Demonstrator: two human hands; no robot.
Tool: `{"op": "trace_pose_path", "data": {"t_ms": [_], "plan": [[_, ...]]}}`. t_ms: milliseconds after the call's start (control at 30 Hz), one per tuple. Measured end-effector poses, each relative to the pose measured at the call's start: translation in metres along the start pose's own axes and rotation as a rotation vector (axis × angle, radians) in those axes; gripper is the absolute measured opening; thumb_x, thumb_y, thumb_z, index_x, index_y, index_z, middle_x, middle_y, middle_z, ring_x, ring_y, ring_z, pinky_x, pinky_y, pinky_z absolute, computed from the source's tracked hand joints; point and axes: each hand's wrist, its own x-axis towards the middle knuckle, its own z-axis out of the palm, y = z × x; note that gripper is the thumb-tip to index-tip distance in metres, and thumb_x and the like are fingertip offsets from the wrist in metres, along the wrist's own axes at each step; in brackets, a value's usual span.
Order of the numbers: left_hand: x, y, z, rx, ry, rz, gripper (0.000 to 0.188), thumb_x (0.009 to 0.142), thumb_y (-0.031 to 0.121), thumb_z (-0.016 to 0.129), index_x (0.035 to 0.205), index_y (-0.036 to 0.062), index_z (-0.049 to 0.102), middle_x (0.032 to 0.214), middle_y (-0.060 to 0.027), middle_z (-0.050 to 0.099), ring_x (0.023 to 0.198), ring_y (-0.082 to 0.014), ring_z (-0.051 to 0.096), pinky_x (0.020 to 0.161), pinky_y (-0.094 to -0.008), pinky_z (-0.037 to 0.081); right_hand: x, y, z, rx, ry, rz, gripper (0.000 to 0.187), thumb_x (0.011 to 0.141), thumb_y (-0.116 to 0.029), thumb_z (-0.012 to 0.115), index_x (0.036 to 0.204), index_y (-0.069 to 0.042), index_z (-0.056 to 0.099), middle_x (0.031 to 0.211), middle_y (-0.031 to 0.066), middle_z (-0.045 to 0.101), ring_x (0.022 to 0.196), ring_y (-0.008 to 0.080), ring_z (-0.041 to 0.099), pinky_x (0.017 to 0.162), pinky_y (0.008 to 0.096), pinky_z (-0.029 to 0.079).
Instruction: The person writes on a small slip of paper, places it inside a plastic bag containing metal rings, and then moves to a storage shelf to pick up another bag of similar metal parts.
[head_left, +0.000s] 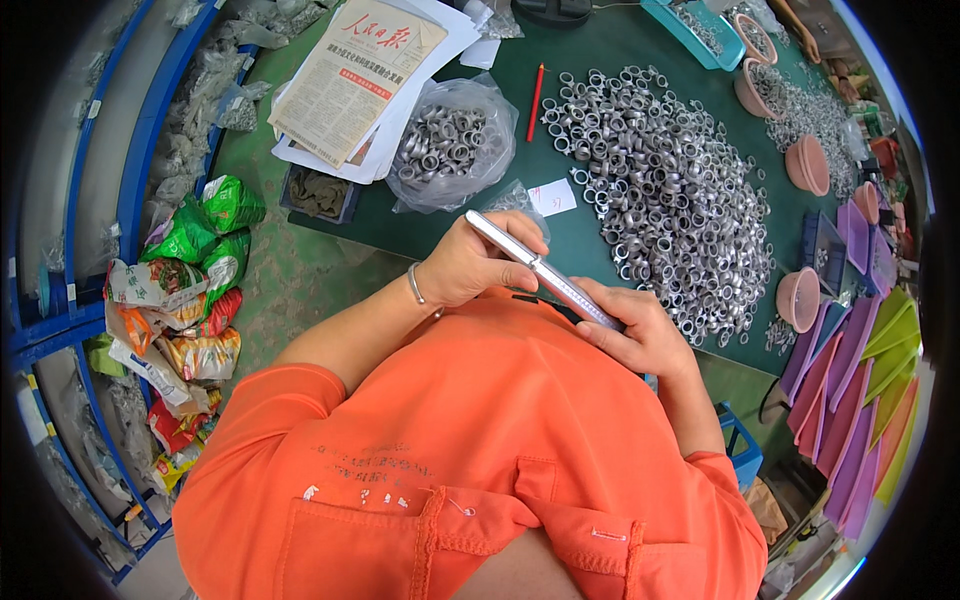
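Note:
A slim, long silver-and-white bar-shaped object [543, 268] is held slantwise in front of my orange shirt. Its exact kind does not show. My left hand [478, 262], with a silver bangle at the wrist, closes round its upper left part, thumb on top. Lower down on the right, my right hand [637, 326] grips the other end between thumb and fingers. Just beyond the hands, a large heap of silver metal rings [665, 200] lies on the green table [370, 222]. A clear plastic bag of similar rings [447, 142] sits past my left hand.
At the back lie a newspaper [352, 85] and a red pencil [536, 102]. A white paper slip [552, 198] rests beside the heap. Pink bowls [806, 165] and a teal tray [697, 35] stand right. Blue shelving [150, 130] and green bags [232, 204] are left.

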Motion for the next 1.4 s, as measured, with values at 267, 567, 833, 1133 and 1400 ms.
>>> {"op": "trace_pose_path", "data": {"t_ms": [267, 567, 833, 1133, 1400], "plan": [[0.000, 0.002, 0.003, 0.340, -0.059, 0.232, 0.033, 0.062, 0.006, 0.082, 0.089, 0.0029, 0.064, 0.093, -0.0075, 0.058, 0.083, -0.0118, 0.055, 0.071, -0.0224, 0.046, -0.001, -0.003, -0.007, -0.358, -0.003, -0.008, 0.043, 0.080, -0.012, 0.064, 0.122, -0.005, 0.055, 0.081, 0.0126, 0.062, 0.066, 0.0246, 0.061, 0.059, 0.0302, 0.047], [0.009, 0.012, -0.039, -0.264, 0.369, 0.115, 0.010, 0.082, 0.005, 0.059, 0.091, 0.0016, 0.058, 0.082, -0.0025, 0.055, 0.068, -0.0058, 0.049, 0.054, -0.0202, 0.039, -0.024, 0.005, -0.017, 0.333, -0.003, 0.491, 0.045, 0.084, -0.011, 0.061, 0.127, -0.004, 0.052, 0.068, -0.0029, 0.053, 0.045, 0.0033, 0.044, 0.040, 0.0190, 0.035], [0.031, -0.058, -0.040, 1.209, -0.117, -0.053, 0.015, 0.078, 0.016, 0.063, 0.084, 0.0031, 0.068, 0.085, -0.0163, 0.064, 0.080, -0.0326, 0.061, 0.073, -0.0390, 0.048, -0.036, 0.015, -0.014, 0.196, 0.111, 0.656, 0.045, 0.084, -0.016, 0.061, 0.127, -0.008, 0.052, 0.069, -0.0027, 0.053, 0.049, 0.0045, 0.045, 0.043, 0.0216, 0.037], [0.045, -0.132, -0.065, 1.494, 0.063, -0.214, 0.010, 0.075, 0.012, 0.063, 0.077, 0.0034, 0.067, 0.092, -0.0205, 0.062, 0.083, -0.0360, 0.060, 0.075, -0.0421, 0.049, -0.039, 0.005, -0.005, 0.134, 0.129, 0.693, 0.043, 0.084, -0.015, 0.061, 0.126, -0.007, 0.053, 0.068, -0.0021, 0.051, 0.055, 0.0054, 0.044, 0.050, 0.0226, 0.038], [0.024, -0.077, -0.055, 0.428, 0.213, -0.349, 0.011, 0.083, 0.013, 0.064, 0.087, 0.0025, 0.063, 0.091, -0.0131, 0.063, 0.076, -0.0185, 0.059, 0.064, -0.0259, 0.046, -0.038, 0.014, 0.000, 0.066, 0.124, 0.573, 0.043, 0.084, -0.015, 0.061, 0.125, -0.005, 0.053, 0.077, 0.0045, 0.059, 0.065, 0.0099, 0.053, 0.061, 0.0252, 0.045]]}}
